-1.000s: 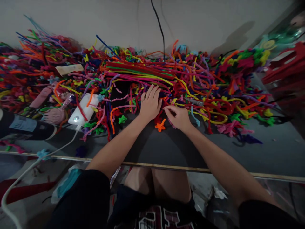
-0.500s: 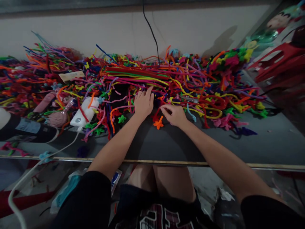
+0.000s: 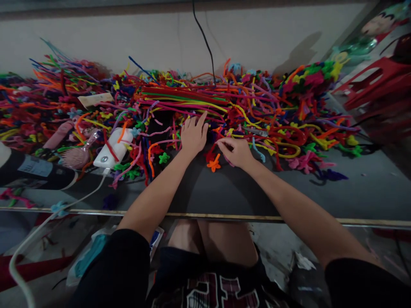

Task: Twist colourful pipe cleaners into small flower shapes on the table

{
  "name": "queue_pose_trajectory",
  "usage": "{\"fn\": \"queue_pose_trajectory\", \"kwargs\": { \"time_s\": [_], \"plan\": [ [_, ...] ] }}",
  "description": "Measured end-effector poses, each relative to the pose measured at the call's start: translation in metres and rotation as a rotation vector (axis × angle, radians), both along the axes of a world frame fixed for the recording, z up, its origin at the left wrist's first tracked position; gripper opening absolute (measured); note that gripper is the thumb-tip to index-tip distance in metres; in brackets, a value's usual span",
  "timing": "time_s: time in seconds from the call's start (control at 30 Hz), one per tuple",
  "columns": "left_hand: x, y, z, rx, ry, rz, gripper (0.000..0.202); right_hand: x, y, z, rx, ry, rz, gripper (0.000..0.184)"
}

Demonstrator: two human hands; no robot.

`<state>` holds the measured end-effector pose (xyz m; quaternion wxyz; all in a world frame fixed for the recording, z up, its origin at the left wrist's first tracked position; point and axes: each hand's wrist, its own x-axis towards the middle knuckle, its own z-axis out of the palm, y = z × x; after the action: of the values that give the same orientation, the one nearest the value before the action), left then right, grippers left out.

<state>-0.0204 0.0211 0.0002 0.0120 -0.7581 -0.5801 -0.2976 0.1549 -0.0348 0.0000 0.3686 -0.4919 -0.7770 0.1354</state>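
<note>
A big heap of coloured pipe cleaners [image 3: 257, 102] covers the back of a dark table [image 3: 224, 192]. My left hand [image 3: 193, 136] lies flat on the heap's front edge, fingers stretched out and close together. Just to its right, my right hand [image 3: 235, 151] is curled, its fingertips pinched at strands in the pile; what they grip is too small to name. A small orange pipe-cleaner flower [image 3: 214, 163] lies on the table between the two wrists. A green flower [image 3: 164, 158] lies left of my left wrist.
A white power bank [image 3: 112, 149] with a white cable [image 3: 64, 209], a pink hairbrush [image 3: 77, 155] and a black bottle [image 3: 32, 173] lie at the left. A black cord [image 3: 205, 38] hangs down the wall. Red plastic chairs [image 3: 375, 85] stand at the right. The table's metal front edge [image 3: 289, 218] crosses the view.
The view has tilted slightly. My left hand has drawn back a little on the heap with its fingers closer together; my right hand stays pinched at the same spot.
</note>
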Motion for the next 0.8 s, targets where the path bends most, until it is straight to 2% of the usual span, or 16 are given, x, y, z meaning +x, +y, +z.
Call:
{"fn": "queue_pose_trajectory", "kwargs": {
  "time_s": [0.17,0.4,0.5,0.63,0.8],
  "plan": [
    [0.000,0.002,-0.002,-0.001,-0.029,0.015,0.061,0.001,-0.001,0.001,0.012,0.015,0.010,0.030],
    [-0.001,-0.001,0.003,0.056,-0.088,-0.053,0.060,0.001,-0.001,0.001,0.015,0.019,0.014,0.030],
    [0.000,-0.005,0.006,0.103,-0.109,-0.128,0.057,0.002,-0.001,0.001,0.038,0.065,-0.023,0.031],
    [0.003,-0.011,0.008,0.147,-0.061,-0.276,0.053,0.004,-0.002,0.002,0.134,0.184,-0.159,0.038],
    [0.005,-0.015,0.006,0.117,0.102,-0.471,0.044,0.009,-0.002,0.006,0.381,0.143,-0.183,0.068]
  ]
}}
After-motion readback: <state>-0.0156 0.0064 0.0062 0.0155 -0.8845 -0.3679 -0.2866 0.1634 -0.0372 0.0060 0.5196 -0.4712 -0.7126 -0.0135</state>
